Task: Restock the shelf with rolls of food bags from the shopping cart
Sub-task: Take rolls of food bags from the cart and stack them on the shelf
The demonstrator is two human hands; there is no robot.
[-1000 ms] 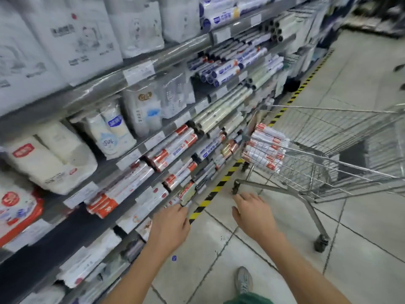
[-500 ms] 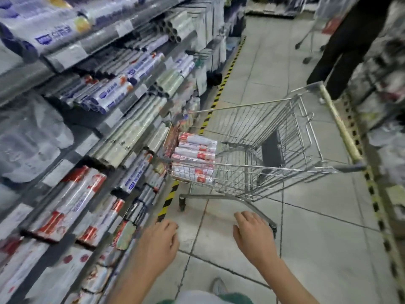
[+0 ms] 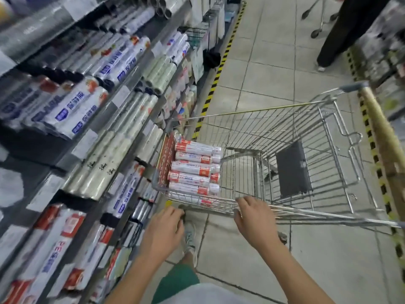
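The empty left hand (image 3: 163,229) and right hand (image 3: 254,222), fingers loosely curled, have moved up to the near rim of the shopping cart (image 3: 317,214), so the rolls (image 3: 195,170) stacked at its left end, beside the shelf (image 3: 122,99), seem next to be lifted

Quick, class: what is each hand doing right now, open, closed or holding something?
Left hand: open, fingers loosely curled, holding nothing.
Right hand: lies over the near rim of the cart; whether it grips the rim cannot be told.
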